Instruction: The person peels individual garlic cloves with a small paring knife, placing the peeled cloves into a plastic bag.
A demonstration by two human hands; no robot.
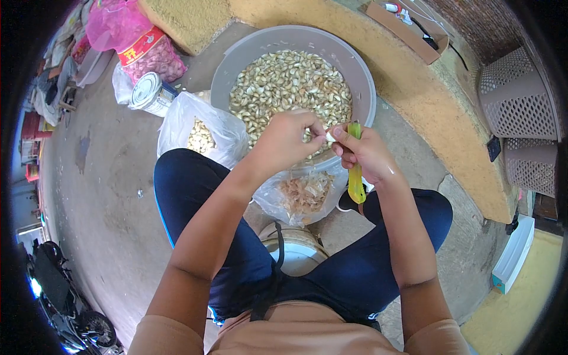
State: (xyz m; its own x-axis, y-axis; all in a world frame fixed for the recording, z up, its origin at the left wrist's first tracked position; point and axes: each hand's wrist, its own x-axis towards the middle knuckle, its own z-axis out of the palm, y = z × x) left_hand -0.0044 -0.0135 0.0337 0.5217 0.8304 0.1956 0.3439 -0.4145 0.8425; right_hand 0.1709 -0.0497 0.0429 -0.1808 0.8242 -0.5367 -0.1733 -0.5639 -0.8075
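My left hand (291, 137) is closed, its thumb and fingertips pinched at a small white garlic clove (330, 136). The clove sits between both hands, touching the fingertips of my right hand (365, 151). That right hand is also wrapped round a yellow-green knife (355, 177), held upright against the palm; its blade is hard to make out. Below the hands is a large grey tub (222, 74) with many unpeeled-looking garlic cloves (287, 83) in it. A clear plastic bag (269, 198) of papery garlic skins (306, 192) lies between my knees.
Left of the tub, a white plastic bag (228, 127) holds paler cloves. Behind it stand a paint bucket (152, 94) and a pink mesh sack (155, 59). A yellow ledge (414, 106) curves along the right, with a cardboard box (408, 32) and perforated crates (520, 97).
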